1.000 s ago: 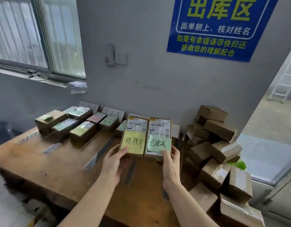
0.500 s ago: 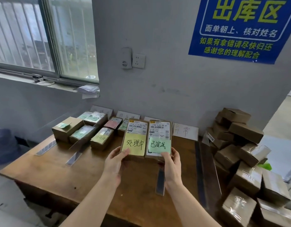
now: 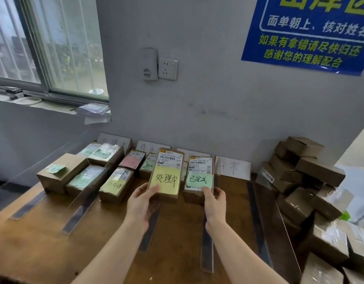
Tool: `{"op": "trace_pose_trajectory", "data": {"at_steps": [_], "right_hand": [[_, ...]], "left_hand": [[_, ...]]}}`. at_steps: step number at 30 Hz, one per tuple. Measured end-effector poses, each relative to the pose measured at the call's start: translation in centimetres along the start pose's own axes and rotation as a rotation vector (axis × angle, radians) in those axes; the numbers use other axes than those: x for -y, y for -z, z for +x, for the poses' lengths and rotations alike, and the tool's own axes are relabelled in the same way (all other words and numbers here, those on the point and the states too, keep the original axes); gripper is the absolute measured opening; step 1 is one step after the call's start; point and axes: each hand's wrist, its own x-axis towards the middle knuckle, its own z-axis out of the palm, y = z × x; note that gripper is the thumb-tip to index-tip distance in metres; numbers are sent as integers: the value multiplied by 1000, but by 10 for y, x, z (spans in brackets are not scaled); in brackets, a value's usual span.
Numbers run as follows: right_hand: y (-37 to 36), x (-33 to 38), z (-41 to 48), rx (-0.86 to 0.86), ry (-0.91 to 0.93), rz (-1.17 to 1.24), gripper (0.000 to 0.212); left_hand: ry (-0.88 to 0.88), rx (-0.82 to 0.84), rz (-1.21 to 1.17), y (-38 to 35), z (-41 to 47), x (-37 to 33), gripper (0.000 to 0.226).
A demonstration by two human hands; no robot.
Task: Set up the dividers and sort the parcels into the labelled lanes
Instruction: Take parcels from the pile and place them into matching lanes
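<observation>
Head cam: barely anything has changed in the last second. The view just swung over, so the 异常 lane card (image 3: 233,168) shows now. The left hand (image 3: 143,203) still grips the yellow-note 处理中 parcel (image 3: 166,175) and the right hand (image 3: 214,201) grips the green-note 已完成 parcel (image 3: 199,177), both held up just left of that card. So neither's sorted yet, I'd say.

The surface is a wooden table (image 3: 43,242) with clear dividers (image 3: 80,212). Sorted parcels (image 3: 115,183) sit further left of the card, and a cardboard box pile (image 3: 312,181) sits to its right. Above it, a grey wall has a socket (image 3: 167,68) and a blue sign (image 3: 310,37).
</observation>
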Motion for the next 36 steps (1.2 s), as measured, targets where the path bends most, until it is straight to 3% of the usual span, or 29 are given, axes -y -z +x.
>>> {"op": "trace_pose_trajectory", "data": {"at_steps": [14, 20, 36], "right_hand": [[-41, -23, 122, -144, -196, -92, 58], [-48, -33, 151, -184, -296, -58, 51], [-53, -55, 212, -176, -390, -46, 57]], "left_hand": [[61, 4, 5, -29, 105, 0, 41], [107, 31, 47, -34, 139, -2, 44], [155, 18, 100, -45, 176, 17, 43]]}}
